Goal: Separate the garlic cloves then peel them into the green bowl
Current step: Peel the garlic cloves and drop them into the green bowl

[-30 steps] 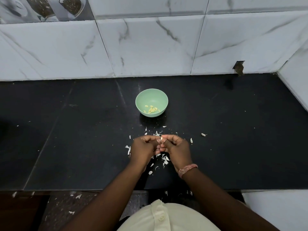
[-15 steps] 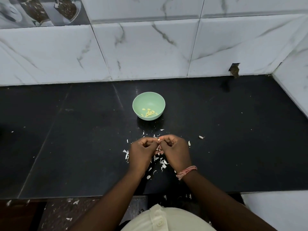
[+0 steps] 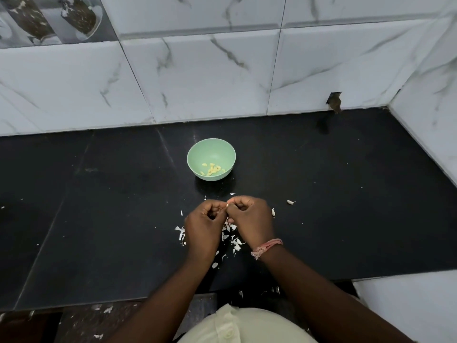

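A small green bowl stands on the black counter and holds several peeled yellowish garlic cloves. Just in front of it, my left hand and my right hand meet with curled fingers and pinch one small garlic clove between their fingertips; only a white sliver of it shows. Two unpeeled cloves lie on the counter to the right, one beside my right hand and one farther out. White garlic skins are scattered under and around my hands.
A marble-tiled wall runs behind the counter, with a side wall closing the right end. The counter's front edge lies close to my body. Bits of skin lie on the floor below.
The view has tilted slightly, shifting the bowl and my hands in the frame. My hands stay together at the clove, fingers working it; the bowl has not moved.
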Demonstrator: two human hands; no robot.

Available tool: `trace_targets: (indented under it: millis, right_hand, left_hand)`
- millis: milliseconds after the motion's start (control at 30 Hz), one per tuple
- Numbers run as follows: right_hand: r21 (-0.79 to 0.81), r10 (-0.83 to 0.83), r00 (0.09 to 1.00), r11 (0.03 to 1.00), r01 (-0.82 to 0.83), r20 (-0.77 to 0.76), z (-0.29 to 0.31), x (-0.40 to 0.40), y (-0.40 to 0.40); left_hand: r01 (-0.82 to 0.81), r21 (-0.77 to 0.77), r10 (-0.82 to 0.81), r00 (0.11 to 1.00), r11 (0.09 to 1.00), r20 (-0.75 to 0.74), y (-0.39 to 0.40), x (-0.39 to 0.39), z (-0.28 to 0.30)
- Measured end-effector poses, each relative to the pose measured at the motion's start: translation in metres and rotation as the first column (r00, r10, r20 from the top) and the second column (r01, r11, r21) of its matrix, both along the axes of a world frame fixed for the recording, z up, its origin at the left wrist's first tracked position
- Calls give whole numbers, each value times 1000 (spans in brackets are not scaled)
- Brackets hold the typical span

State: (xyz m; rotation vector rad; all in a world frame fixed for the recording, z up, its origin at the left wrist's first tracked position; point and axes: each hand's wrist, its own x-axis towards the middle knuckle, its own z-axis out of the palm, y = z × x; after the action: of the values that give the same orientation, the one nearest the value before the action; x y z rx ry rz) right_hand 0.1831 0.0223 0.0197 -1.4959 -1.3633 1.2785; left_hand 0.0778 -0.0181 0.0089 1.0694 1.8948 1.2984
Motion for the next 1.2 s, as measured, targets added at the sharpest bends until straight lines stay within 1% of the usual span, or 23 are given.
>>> trace_targets:
  millis: [167, 267, 400, 467, 533, 700, 933, 1200]
  right_hand:
    - [-2, -6, 1000, 1000, 6, -12, -1, 1, 2]
    - [-40, 4, 999, 999, -6, -33, 1, 4, 4]
    - [-86, 63, 996, 994, -67, -56, 4, 11, 8]
    - [-99, 102, 993, 989, -107, -54, 5, 14, 9]
    - [-95, 107, 993, 989, -112, -54, 7, 16, 9]
    - [-83, 35, 997, 996, -41, -71, 7, 19, 9]
    - [-5, 107, 994, 994, -107, -2, 4, 21, 9]
    - [-3, 103, 994, 995, -103, 21, 11, 17, 8]
  left_hand:
    - [8, 6, -9, 996, 1000, 88, 0, 1, 3]
    - [17, 13, -18, 994, 1000, 108, 0, 2, 5]
    - [38, 17, -40, 992, 999, 123, 1, -2, 6]
    - [61, 31, -64, 991, 998, 114, 1, -4, 9]
    - [90, 34, -93, 990, 995, 105, 4, -6, 12]
    - [148, 20, -149, 988, 989, 46, 11, -5, 16]
    - [231, 46, -233, 971, 972, 46, 10, -6, 21]
    - [197, 53, -204, 951, 979, 231, 8, -10, 18]
